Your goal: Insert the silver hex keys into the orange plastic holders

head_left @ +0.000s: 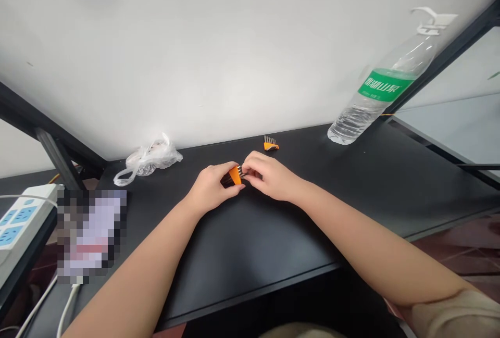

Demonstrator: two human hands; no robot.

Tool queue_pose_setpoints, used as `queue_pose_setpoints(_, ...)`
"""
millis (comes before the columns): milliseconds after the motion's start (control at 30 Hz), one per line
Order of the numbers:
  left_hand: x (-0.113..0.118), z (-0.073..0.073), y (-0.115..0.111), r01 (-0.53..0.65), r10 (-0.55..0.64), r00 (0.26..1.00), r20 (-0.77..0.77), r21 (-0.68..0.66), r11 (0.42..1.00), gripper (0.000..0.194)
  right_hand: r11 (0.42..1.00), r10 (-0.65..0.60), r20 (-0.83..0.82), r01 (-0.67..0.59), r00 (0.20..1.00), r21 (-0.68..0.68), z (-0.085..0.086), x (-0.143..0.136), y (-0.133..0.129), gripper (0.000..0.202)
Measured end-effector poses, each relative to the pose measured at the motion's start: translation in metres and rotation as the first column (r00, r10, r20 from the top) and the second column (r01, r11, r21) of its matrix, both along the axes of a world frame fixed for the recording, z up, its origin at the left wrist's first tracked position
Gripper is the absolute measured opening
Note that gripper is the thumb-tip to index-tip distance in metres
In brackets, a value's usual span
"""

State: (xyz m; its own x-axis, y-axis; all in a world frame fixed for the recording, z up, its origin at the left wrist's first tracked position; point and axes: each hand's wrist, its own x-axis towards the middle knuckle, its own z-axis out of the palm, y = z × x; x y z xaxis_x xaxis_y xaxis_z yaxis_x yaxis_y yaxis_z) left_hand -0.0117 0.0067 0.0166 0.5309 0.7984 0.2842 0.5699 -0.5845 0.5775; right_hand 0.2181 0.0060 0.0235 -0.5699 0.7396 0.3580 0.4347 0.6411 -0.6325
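Near the middle of the black table (250, 228), my left hand (213, 184) grips an orange holder (235, 175) between thumb and fingers. Thin metal pieces (242, 172) stick out of its right side. My right hand (269, 175) is closed, its fingertips pinched at the ends of these metal pieces. How many it grips is hidden by the fingers. Behind my right hand, close to the wall, a second orange holder (271, 146) stands on the table with several dark metal pieces upright in it. It touches neither hand.
A crumpled clear plastic bag (154, 160) lies at the back left. A large clear bottle with a green label (385, 86) stands at the back right. At the left are a blurred-out flat item (91, 236), cables and a white power strip (23, 218).
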Motion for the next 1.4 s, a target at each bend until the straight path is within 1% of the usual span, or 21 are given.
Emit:
queue_pose_setpoints(133, 0.0, -0.003, 0.0, 0.001, -0.001, 1.0, -0.003, 0.014, 1.0, 0.03, 0.999, -0.029, 0.004, 0.028, 1.0, 0.015, -0.007, 0.002, 0.007, 0.009)
queue_pose_setpoints(267, -0.002, -0.005, 0.002, -0.013, 0.013, 1.0, -0.022, 0.02, 1.0, 0.039, 0.995, -0.037, 0.036, 0.034, 0.999, 0.093, -0.012, 0.002, 0.007, 0.015)
queue_pose_setpoints(400, -0.003, -0.005, 0.002, -0.015, 0.016, 1.0, -0.027, 0.032, 0.999, 0.038, 0.987, -0.08, 0.159, 0.056, 0.984, 0.152, -0.012, -0.001, 0.002, 0.019)
queue_pose_setpoints(500, -0.003, -0.005, 0.002, -0.018, 0.019, 0.999, -0.031, 0.038, 0.999, 0.039, 0.977, -0.172, 0.268, 0.128, 0.948, 0.173, -0.01, 0.003, 0.004, 0.019)
queue_pose_setpoints(567, -0.004, -0.006, 0.003, -0.025, 0.026, 0.999, -0.032, 0.032, 0.999, 0.042, 0.971, -0.223, 0.319, 0.182, 0.921, 0.152, -0.009, 0.01, 0.009, 0.016)
queue_pose_setpoints(600, -0.005, -0.007, 0.003, -0.029, 0.03, 0.999, -0.032, 0.028, 0.999, 0.043, 0.973, -0.228, 0.339, 0.197, 0.913, 0.123, -0.009, 0.015, 0.012, 0.014)
queue_pose_setpoints(733, -0.006, -0.008, 0.004, -0.041, 0.042, 0.998, -0.037, 0.017, 0.999, 0.044, 0.984, -0.147, 0.4, 0.175, 0.904, -0.034, -0.01, 0.027, 0.022, 0.007)
queue_pose_setpoints(800, -0.006, -0.008, 0.004, -0.037, 0.038, 0.998, -0.043, 0.013, 0.999, 0.043, 0.984, -0.121, 0.422, 0.166, 0.899, -0.07, -0.01, 0.027, 0.024, 0.007)
queue_pose_setpoints(867, -0.006, -0.008, 0.004, -0.032, 0.032, 0.998, -0.049, 0.01, 0.999, 0.043, 0.982, -0.122, 0.443, 0.172, 0.888, -0.074, -0.01, 0.026, 0.023, 0.008)
queue_pose_setpoints(967, -0.006, -0.009, 0.005, -0.031, 0.031, 0.999, -0.042, 0.011, 0.999, 0.044, 0.973, -0.171, 0.509, 0.226, 0.844, -0.048, -0.008, 0.024, 0.02, 0.007)
queue_pose_setpoints(1067, -0.006, -0.01, 0.005, -0.034, 0.034, 0.999, -0.033, 0.017, 0.999, 0.045, 0.955, -0.238, 0.61, 0.296, 0.756, 0.007, -0.005, 0.023, 0.015, 0.005)
queue_pose_setpoints(1133, -0.005, -0.01, 0.005, -0.047, 0.047, 0.998, -0.036, 0.02, 0.999, 0.044, 0.953, -0.254, 0.642, 0.3, 0.723, 0.039, -0.004, 0.023, 0.011, 0.007)
queue_pose_setpoints(1200, -0.006, -0.01, 0.005, -0.09, 0.091, 0.995, -0.037, 0.025, 0.996, 0.042, 0.958, -0.258, 0.621, 0.277, 0.74, 0.068, -0.005, 0.021, 0.008, 0.008)
queue_pose_setpoints(1267, -0.007, -0.011, 0.006, -0.159, 0.16, 0.987, -0.025, 0.024, 0.987, 0.04, 0.966, -0.255, 0.548, 0.236, 0.797, 0.107, -0.007, 0.018, 0.007, 0.009)
queue_pose_setpoints(1333, -0.01, -0.012, 0.007, -0.224, 0.224, 0.975, -0.001, 0.019, 0.974, 0.04, 0.969, -0.239, 0.437, 0.182, 0.867, 0.169, -0.009, 0.015, 0.007, 0.01)
queue_pose_setpoints(1400, -0.012, -0.012, 0.008, -0.25, 0.25, 0.968, 0.016, 0.017, 0.968, 0.042, 0.961, -0.206, 0.326, 0.128, 0.923, 0.244, -0.011, 0.012, 0.006, 0.014)
